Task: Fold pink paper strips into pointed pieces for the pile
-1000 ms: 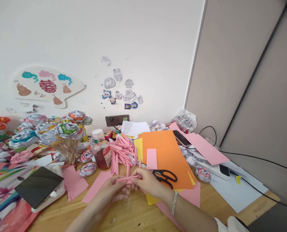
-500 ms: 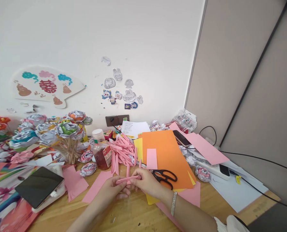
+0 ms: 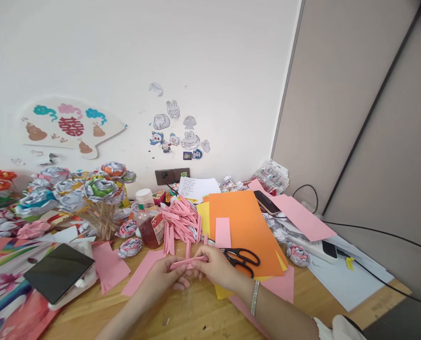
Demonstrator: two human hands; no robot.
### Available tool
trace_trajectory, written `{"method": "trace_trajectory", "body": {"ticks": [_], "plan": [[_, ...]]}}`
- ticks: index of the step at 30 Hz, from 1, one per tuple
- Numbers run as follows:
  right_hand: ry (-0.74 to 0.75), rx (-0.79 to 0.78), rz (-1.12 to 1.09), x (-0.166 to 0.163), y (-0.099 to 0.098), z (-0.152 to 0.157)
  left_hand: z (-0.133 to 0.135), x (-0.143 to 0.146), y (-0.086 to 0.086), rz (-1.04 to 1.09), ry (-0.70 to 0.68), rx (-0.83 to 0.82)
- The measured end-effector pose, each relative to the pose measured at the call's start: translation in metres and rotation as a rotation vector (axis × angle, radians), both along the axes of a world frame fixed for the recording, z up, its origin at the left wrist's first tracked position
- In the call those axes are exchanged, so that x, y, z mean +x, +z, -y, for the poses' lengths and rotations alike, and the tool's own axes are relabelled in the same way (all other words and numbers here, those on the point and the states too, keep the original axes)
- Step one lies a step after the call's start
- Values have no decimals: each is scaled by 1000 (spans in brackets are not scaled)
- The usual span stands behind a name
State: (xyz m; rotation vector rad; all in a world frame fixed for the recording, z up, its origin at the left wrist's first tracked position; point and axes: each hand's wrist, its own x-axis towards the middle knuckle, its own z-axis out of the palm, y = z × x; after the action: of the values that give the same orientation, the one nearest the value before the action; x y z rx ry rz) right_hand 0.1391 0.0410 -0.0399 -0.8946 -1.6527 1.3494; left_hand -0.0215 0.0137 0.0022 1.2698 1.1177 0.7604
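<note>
Between my two hands is a narrow folded strip of pink paper (image 3: pixel 188 262), held roughly level above the wooden table (image 3: pixel 182 309). My left hand (image 3: pixel 168 276) is closed on its left part, and my right hand (image 3: pixel 212 265) pinches its right end. Just beyond my hands lies a heap of similar folded pink strips (image 3: pixel 182 219). Black-handled scissors (image 3: pixel 244 259) rest beside my right hand, their blades partly hidden. A small pink paper rectangle (image 3: pixel 223 232) lies on a large orange sheet (image 3: pixel 237 205).
Left of the heap stands a bottle of reddish liquid (image 3: pixel 148 231). Paper flowers on sticks (image 3: pixel 102 193) and a dark tablet (image 3: pixel 59 273) are farther left. On the right are a phone (image 3: pixel 266 202), a white power strip (image 3: pixel 318 249), cables and white sheets (image 3: pixel 348 278).
Both hands keep their hold on the folded pink strip and have barely moved. The fingers of my left hand shift slightly beneath it.
</note>
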Motion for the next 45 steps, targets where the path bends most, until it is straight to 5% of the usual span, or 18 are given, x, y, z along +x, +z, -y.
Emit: {"method": "trace_trajectory", "body": {"ticks": [20, 26, 38, 45], "plan": [[-12, 55, 114, 9, 31, 13, 5, -3, 14, -79, -136, 57], [-38, 196, 264, 13, 33, 13, 8, 3, 10, -102, -136, 83], [257, 36, 212, 25, 23, 0, 4, -7, 7, -77, -175, 9], [267, 23, 203, 29, 24, -2, 2, -8, 5, -74, -169, -3]]}}
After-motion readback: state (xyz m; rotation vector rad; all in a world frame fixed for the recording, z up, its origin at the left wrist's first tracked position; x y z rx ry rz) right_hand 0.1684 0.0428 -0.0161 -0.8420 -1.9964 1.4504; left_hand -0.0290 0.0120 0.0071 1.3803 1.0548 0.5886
